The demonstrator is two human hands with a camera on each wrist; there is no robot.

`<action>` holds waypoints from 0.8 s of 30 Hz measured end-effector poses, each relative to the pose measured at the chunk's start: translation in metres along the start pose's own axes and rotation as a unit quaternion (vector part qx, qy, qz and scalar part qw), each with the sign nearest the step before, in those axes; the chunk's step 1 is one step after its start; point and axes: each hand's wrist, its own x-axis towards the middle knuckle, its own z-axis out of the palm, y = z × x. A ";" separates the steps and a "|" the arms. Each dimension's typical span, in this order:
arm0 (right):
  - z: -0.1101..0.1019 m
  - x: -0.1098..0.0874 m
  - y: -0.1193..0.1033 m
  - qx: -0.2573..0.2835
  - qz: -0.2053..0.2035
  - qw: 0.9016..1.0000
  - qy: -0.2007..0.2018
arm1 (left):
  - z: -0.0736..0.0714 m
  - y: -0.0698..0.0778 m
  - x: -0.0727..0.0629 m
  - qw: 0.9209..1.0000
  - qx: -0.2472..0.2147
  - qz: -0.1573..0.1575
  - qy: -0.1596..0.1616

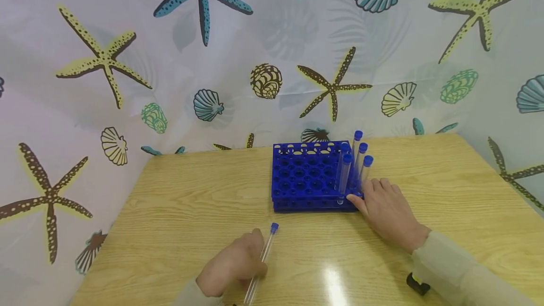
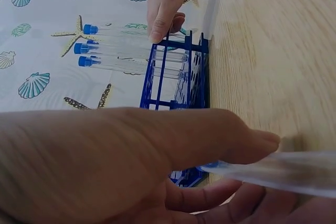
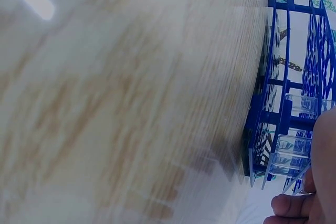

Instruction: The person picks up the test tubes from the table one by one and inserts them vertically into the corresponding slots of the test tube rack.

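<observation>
My left hand (image 1: 233, 261) holds a clear test tube (image 1: 266, 250) with a blue cap, tilted, its capped end pointing up and away toward the rack. In the left wrist view the thumb lies along one side of the tube (image 2: 294, 171) with fingers on the other. A blue test tube rack (image 1: 306, 198) stands on the table ahead. Several capped test tubes (image 1: 343, 176) stand upright in its right end; the holes to their left hold none. With thumb at the front corner and fingers round the right side, my right hand (image 1: 388, 209) grips the rack's right end.
The wooden table (image 1: 191, 192) carries the rack near its back edge. Behind it hangs a pale cloth (image 1: 238, 60) printed with starfish and shells. A small black object (image 1: 418, 284) shows beside the right sleeve.
</observation>
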 end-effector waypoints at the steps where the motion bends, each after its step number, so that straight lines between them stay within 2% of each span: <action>1: 0.000 0.000 0.000 0.000 0.000 1.000 0.000 | 0.000 0.000 0.000 1.000 -0.002 0.002 -0.003; 8: -0.001 0.001 0.001 0.004 0.001 1.000 -0.004 | 0.000 0.000 0.002 1.000 0.011 0.026 -0.002; 15: -0.002 0.001 0.001 0.005 0.000 1.000 -0.001 | -0.004 0.003 0.001 0.999 -0.006 0.045 -0.010; 19: -0.001 0.001 0.000 0.002 -0.001 1.000 0.002 | -0.006 0.007 0.000 0.997 -0.017 0.070 -0.013; 24: -0.001 0.001 0.000 0.000 -0.001 1.000 0.001 | -0.012 0.012 0.004 0.995 -0.006 0.103 0.006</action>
